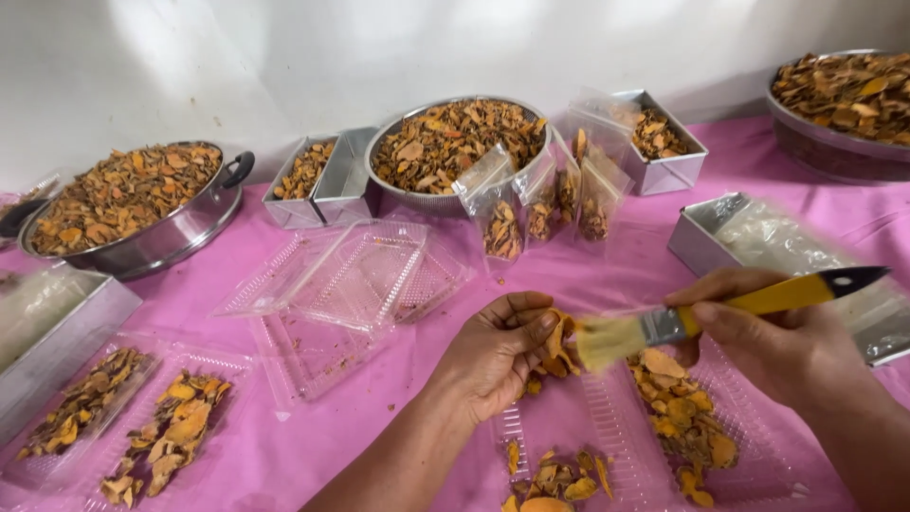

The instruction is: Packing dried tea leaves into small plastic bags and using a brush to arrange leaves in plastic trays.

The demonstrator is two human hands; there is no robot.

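Observation:
My left hand [498, 356] pinches a few orange dried slices [559, 343] above a clear plastic tray [758, 469]. My right hand [782, 346] grips a yellow-handled paintbrush [758, 301], its pale bristles [607, 338] touching the held slices. More orange slices [678, 408] lie in the tray under both hands.
Pink cloth [284, 455] covers the table. Empty clear trays [351, 275] lie in the middle, filled ones [142, 422] at left. Metal bowls of dried slices [128, 204] [455, 142] [844, 95], rectangular tins [318, 180] [706, 237] and small filled bags [540, 204] stand behind.

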